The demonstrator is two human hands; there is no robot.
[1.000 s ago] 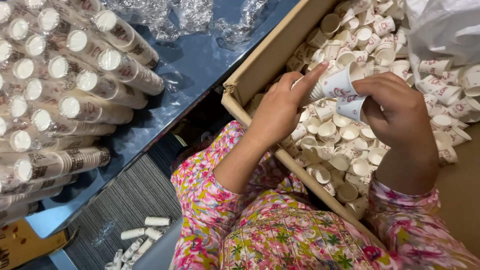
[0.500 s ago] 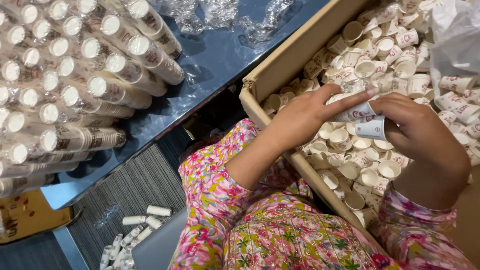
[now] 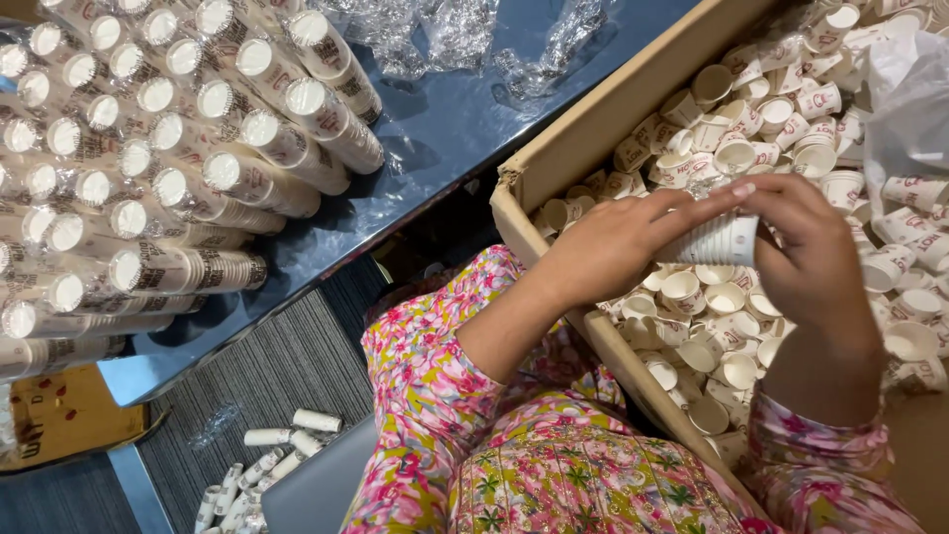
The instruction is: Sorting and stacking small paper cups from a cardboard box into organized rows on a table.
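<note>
We're looking down at the dark blue table (image 3: 465,129), and its left side is piled with long wrapped sleeves (image 3: 198,168) of paper cups, lying on their sides with the white bases toward us. At the far edge, crumpled clear wrap (image 3: 455,35) catches the light. To the right sits the open cardboard box (image 3: 593,133), heaped with loose small cups (image 3: 751,148), most rim up, some tipped over. Over that heap, both hands meet on a short nested stack (image 3: 720,240) held on its side. The left hand (image 3: 618,247) has its fingers stretched flat along the top of the stack, thumb hidden under it, so it's clamping the stack; the right hand (image 3: 816,257) is curled round the other end, fingers closed on it. Floral sleeves frame the wrists. Down on the striped floor (image 3: 267,376), a few small white rolls (image 3: 287,435) lie scattered.
</note>
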